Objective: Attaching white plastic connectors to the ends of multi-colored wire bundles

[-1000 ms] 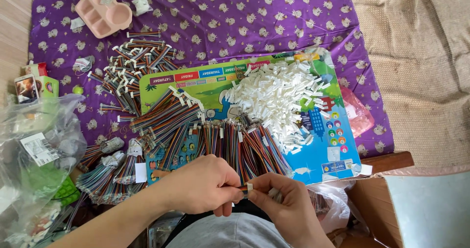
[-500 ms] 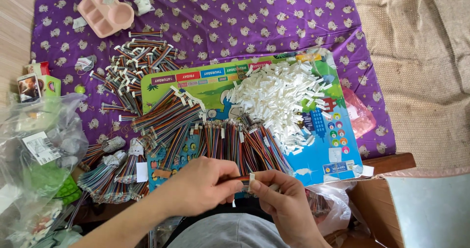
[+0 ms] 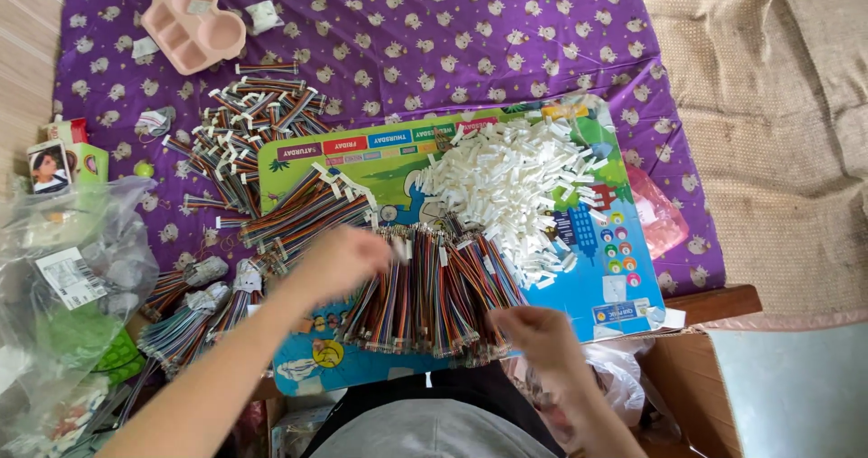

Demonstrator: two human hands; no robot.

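A: Nearest to us, the right hand (image 3: 541, 330) hovers at the near edge of the fanned row of multicoloured ribbon cables (image 3: 432, 291), fingers curled in; whether it pinches anything I cannot tell.

B: And the left hand (image 3: 336, 261)?

A: Blurred, stretched over the left end of that same row, fingers bent downward. I cannot tell whether it grips a cable.

B: Where do the cables sit?

A: On a bright printed board (image 3: 362, 164), lying side by side with their connector ends pointing away. Just beyond them, a heap of small white plastic connectors (image 3: 515, 187) covers the board's right half.

B: To the left?

A: Another cable bundle (image 3: 303, 212) leans diagonally across the board's left edge, and bagged bundles (image 3: 194, 309) lie beside a crumpled clear plastic bag (image 3: 63, 268).

B: Further out?

A: A loose scatter of short cables (image 3: 249, 119) on the purple patterned cloth (image 3: 470, 33), and at the far corner a pink compartment tray (image 3: 192, 22).
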